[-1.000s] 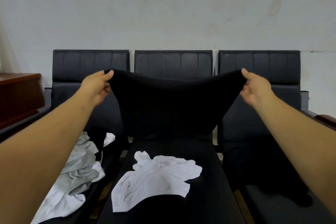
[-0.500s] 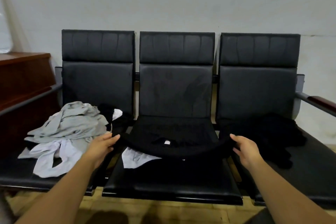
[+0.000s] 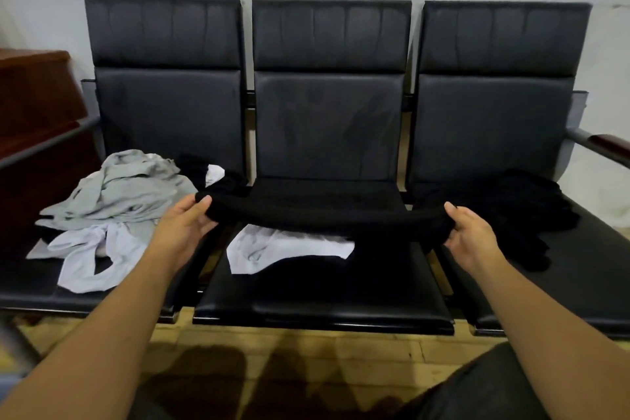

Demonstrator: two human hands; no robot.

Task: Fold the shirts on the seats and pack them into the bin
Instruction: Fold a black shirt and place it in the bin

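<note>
I hold a black shirt (image 3: pixel 324 215) over the bench (image 3: pixel 163 112).
My left hand (image 3: pixel 185 225) and right hand (image 3: pixel 472 235) pinch its two ends with curled fingers, just above the middle seat (image 3: pixel 324 300), over a white shirt (image 3: pixel 289 249) lying there.

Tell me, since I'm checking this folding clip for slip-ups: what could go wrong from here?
The black shirt, gripped at its ends by the left hand and right hand, hangs over the white shirt on the middle seat; lowering it could trap that shirt in the fold. Black cloth on the black seat may hide its edges, skewing the fold.
</note>
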